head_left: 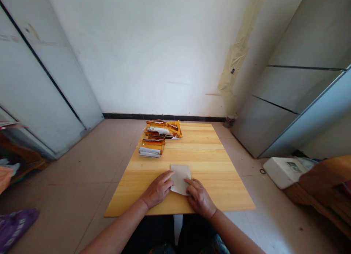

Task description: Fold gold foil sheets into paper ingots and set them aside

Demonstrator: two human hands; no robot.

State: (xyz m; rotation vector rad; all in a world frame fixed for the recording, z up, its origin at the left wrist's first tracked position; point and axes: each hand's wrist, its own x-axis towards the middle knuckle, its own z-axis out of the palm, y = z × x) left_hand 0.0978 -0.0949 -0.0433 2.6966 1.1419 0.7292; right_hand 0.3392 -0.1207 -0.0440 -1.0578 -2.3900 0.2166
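A small greyish rectangular sheet (179,178) lies on the wooden table near its front edge. My left hand (158,189) is at the sheet's left edge, fingers curled together with the fingertips on it. From the right, my right hand (201,200) holds the sheet's right edge, its index fingertip resting on top and its other fingers bent near the lower corner. Farther back on the left of the table is a pile of orange and brown wrappers (153,144), with a stack of folded whitish pieces (149,152) at its near end.
The wooden tabletop (216,173) stands before a white wall. A grey refrigerator (276,100) is at the right, near a white foam box (285,171). Grey cabinet doors (41,82) stand at the left, and a purple bag (18,228) lies on the floor.
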